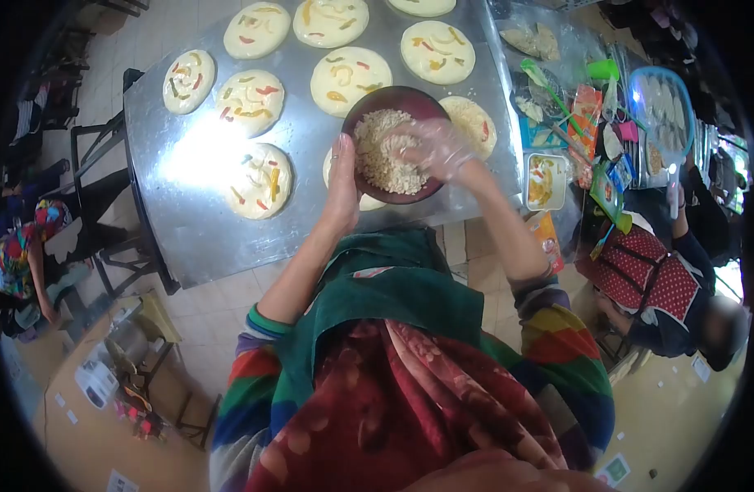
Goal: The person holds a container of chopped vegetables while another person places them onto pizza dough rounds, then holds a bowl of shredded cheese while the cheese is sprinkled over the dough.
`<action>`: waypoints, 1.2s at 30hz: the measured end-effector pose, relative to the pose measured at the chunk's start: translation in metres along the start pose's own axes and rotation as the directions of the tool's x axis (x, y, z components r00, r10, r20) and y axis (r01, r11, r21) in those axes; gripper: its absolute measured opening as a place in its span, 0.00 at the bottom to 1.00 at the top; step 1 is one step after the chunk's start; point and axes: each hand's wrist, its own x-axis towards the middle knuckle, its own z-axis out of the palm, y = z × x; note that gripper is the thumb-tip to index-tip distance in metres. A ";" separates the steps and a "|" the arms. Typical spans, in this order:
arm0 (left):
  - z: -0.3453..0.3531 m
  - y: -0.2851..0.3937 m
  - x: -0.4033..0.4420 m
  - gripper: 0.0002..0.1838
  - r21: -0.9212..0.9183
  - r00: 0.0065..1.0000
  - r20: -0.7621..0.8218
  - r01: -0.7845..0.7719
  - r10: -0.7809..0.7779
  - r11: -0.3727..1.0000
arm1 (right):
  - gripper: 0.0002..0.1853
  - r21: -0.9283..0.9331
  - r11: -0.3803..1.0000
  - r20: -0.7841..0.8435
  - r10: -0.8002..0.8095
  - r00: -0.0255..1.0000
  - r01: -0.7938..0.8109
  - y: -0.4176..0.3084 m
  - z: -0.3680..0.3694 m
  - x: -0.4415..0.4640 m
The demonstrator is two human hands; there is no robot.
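Note:
A dark red bowl (430, 109) of pale, coarse crumbs (385, 152) is held above the metal table. My left hand (342, 176) grips the bowl's left side, its thumb up at the rim. My right hand (430, 148), in a clear plastic glove, reaches over the bowl with its fingers at the crumbs; motion blurs them, so their closing cannot be made out. Round flat doughs with coloured strips surround the bowl, such as one dough (260, 182) at the left and another dough (351, 78) behind. A dough (475, 123) at the right carries crumbs. The bowl partly hides one dough beneath it.
The shiny metal table (205, 238) holds several more doughs. To its right stand a white tub (547, 182) of coloured strips, a blue-rimmed basket (662, 111), a green cup (603, 70) and packets. One person (656, 271) in a red dotted apron is at the right, another person (24, 254) far left.

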 end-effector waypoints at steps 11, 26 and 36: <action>0.004 0.001 0.056 0.37 -0.165 1.000 0.018 -0.007 0.010 0.986 | 0.17 0.415 0.898 -0.115 0.210 0.971 -0.145 0.061 -0.138 0.079; -0.028 0.030 -0.008 0.35 -0.197 0.973 -0.232 -0.065 0.018 0.978 | 0.14 -0.300 0.913 -0.368 0.157 0.916 -0.277 0.147 -0.145 0.141; -0.035 0.030 -0.021 0.39 -0.220 0.952 -0.305 -0.029 -0.040 0.975 | 0.15 -0.466 0.857 -0.273 0.097 0.957 -0.220 0.120 -0.120 0.178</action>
